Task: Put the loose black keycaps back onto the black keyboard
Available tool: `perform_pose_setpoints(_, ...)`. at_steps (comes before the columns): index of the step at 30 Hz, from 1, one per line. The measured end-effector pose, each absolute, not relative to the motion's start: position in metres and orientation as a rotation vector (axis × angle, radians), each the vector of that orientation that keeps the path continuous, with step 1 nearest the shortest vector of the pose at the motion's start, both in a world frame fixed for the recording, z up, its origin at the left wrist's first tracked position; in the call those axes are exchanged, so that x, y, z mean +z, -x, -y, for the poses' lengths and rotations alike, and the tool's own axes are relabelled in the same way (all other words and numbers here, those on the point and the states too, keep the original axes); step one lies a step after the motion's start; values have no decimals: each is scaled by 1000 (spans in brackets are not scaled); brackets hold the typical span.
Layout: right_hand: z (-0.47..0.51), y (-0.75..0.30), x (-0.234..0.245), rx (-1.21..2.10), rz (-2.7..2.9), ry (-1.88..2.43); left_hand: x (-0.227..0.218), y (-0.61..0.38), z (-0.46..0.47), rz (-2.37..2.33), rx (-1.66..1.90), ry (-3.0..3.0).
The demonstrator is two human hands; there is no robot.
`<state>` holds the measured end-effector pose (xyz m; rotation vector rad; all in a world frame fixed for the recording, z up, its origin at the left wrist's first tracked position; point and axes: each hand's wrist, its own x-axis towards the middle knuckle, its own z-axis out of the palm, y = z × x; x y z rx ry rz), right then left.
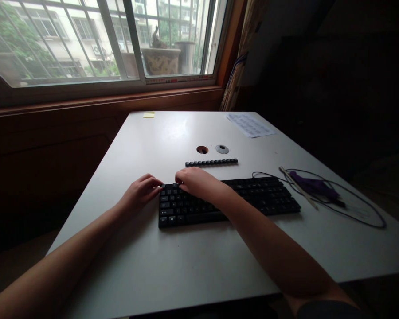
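A black keyboard (252,197) lies on the white table (193,261). My left hand (140,192) rests at the keyboard's far left corner, fingers curled and pinched at its top edge. My right hand (199,182) lies over the keyboard's upper left keys, fingers curled down onto them. What the fingertips hold, if anything, is too small to make out. A row of loose black keycaps (211,162) is lined up just beyond the keyboard.
The keyboard's cable (359,212) loops at the right around a purple tool (314,185) and a thin stick (297,187). A cable hole (202,149) and its grey cap (222,149) sit mid-table. A printed sheet (250,124) and a yellow note (149,114) lie at the far edge.
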<state>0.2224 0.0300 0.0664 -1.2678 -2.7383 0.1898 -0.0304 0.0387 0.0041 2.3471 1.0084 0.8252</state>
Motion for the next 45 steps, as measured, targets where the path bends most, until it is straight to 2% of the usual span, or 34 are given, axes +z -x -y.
perform_pose_setpoints(7,-32,-224,67,271,2699,1273,5,30,-38,-1016,815,-2340)
perform_pose_setpoints(13,-45,-243,63,616,2552,1233,6,30,-37,-1019,809,-2336)
perform_pose_setpoints(22,-56,-253,47,866,2439,1292,5,31,-38,-1021,812,-2349)
perform_pose_setpoints(45,-64,-259,33,1075,2356,1233,8,29,-36,-1026,808,-2340)
